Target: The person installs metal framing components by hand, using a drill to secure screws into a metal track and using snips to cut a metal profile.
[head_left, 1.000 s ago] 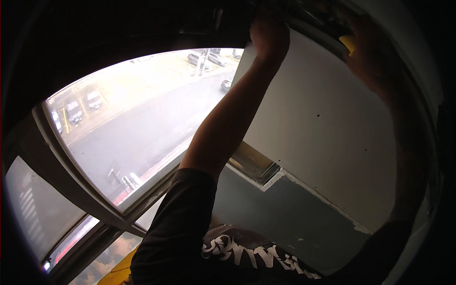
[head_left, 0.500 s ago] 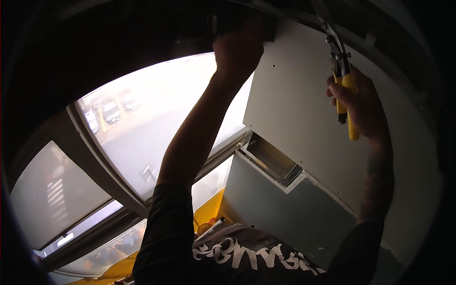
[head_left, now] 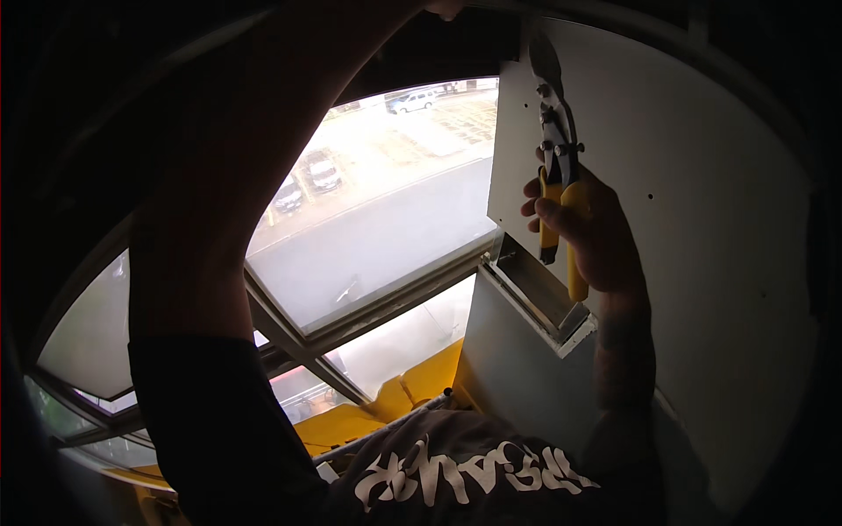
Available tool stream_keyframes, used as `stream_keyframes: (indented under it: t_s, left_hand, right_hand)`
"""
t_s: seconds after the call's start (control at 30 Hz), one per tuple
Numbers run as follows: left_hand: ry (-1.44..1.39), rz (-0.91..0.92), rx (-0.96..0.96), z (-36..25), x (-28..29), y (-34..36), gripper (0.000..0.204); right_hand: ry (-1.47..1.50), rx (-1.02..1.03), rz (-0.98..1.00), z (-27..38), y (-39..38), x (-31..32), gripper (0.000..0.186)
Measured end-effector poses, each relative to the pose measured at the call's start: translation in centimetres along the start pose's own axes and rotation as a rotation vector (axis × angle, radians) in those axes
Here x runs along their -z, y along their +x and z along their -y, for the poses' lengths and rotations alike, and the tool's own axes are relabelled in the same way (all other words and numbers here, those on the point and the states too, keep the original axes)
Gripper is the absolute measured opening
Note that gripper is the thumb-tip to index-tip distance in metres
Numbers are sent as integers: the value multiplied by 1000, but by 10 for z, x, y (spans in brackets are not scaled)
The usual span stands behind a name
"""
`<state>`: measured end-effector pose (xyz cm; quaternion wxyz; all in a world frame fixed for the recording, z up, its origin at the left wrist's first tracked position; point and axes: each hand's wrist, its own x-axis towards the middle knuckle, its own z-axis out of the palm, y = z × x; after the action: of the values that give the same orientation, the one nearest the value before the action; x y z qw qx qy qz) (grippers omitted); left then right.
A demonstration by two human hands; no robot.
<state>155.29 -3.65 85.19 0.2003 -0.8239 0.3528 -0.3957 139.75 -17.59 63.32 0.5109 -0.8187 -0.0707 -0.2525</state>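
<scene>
My right hand (head_left: 605, 237) is closed around the yellow handles of a pair of tin snips (head_left: 557, 131). The snips point upward, their dark blades near the upper left edge of a pale wall panel (head_left: 702, 228). Raised high, my left arm crosses the left side of the view. Only a sliver of my left hand (head_left: 445, 8) shows at the top edge, beside the dark area above the window; its fingers and anything in them are hidden.
A framed window (head_left: 377, 219) looks onto parked cars outside. Below the snips, a rectangular metal-lined recess (head_left: 535, 280) sits at the panel's lower edge, above a grey surface (head_left: 509, 368). Yellow material (head_left: 386, 408) and a pipe-like rod (head_left: 421, 408) lie low near my body.
My left arm has moved up and left, taking most of the hand out of view. The right hand and snips appear farther left and slightly lower, while the whole view has shifted.
</scene>
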Motion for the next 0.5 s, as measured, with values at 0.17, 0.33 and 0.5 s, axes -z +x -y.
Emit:
stream_keyframes:
  t_s: [0.17, 0.33, 0.5]
  left_hand:
    - [93, 78, 68, -5, 1, 24, 24]
    - [107, 393, 140, -14, 20, 42, 31]
    - [131, 444, 79, -11, 27, 56, 40]
  right_hand:
    - [84, -35, 1, -38, -22, -5, 37]
    - [3, -15, 118, -74, -23, -17, 37]
    - [285, -12, 248, -96, -3, -53, 33]
